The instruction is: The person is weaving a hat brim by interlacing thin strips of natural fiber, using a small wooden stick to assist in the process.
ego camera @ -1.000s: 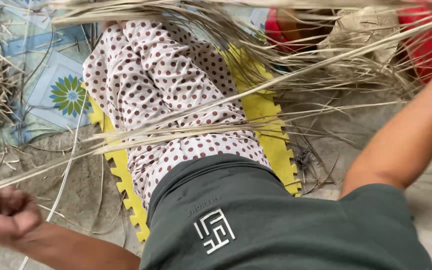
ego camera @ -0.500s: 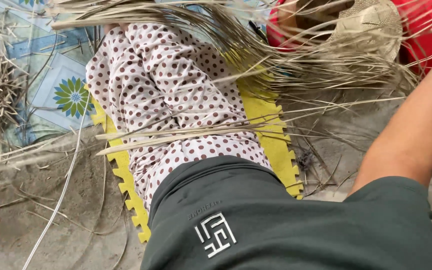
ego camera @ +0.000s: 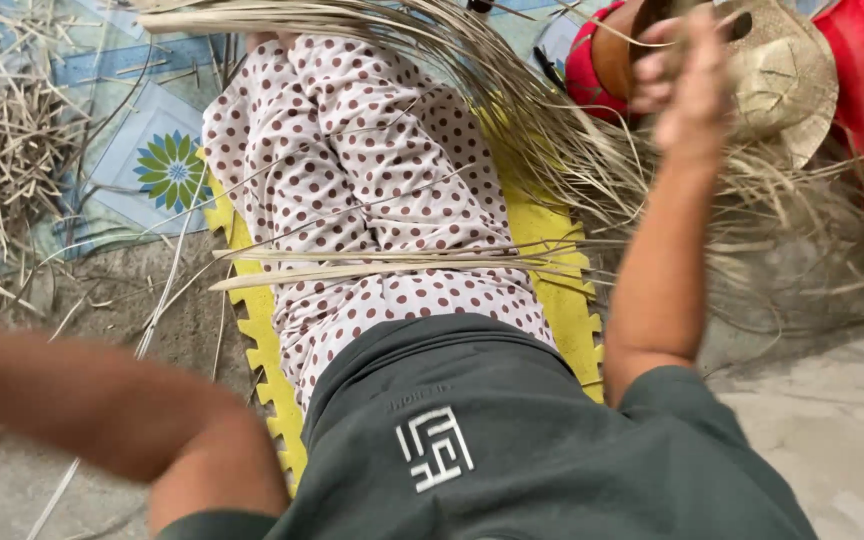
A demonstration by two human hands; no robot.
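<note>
1. Since half a second ago, the right hand [ego camera: 687,75] has come in from the top right corner toward the middle of the top edge, and the blurred left forearm has swung back into view at lower left.
2. That right hand is raised and closed around a bunch of dry straw strands [ego camera: 512,90], which fan out leftward over the legs.
3. Left hand lies outside the picture; its grip cannot be told.
4. A few loose flat strips [ego camera: 372,268] lie across the polka-dot trousers [ego camera: 372,170].
5. Beneath sits a yellow foam mat [ego camera: 552,290]; a woven straw hat [ego camera: 787,70] lies just behind the hand.
</note>
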